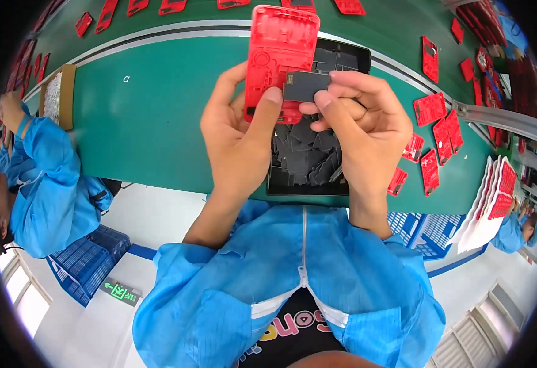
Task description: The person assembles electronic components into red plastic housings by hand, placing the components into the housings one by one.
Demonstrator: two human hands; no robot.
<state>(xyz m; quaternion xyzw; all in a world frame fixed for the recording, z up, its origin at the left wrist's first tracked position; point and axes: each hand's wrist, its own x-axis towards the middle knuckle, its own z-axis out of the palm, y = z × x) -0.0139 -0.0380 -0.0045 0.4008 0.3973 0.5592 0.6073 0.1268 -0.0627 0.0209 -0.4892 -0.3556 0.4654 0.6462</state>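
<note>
Both hands raised over parts tray (359,54): left hand (238,132) grips red plastic housing (281,52) upright, presenting its face; right hand (366,122) pinches dark grey insert (305,86) against it.

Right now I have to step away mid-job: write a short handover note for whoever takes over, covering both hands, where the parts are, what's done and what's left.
Left hand: holds the red plastic frame upright, thumb on its lower edge.
Right hand: pinches a small dark grey sheet piece against the frame's right side.
Black tray of more grey pieces lies on the green belt, under the hands.
Done: one piece picked and brought to the frame.
Left: the piece does not look seated yet. More red frames lie to the right.
</note>
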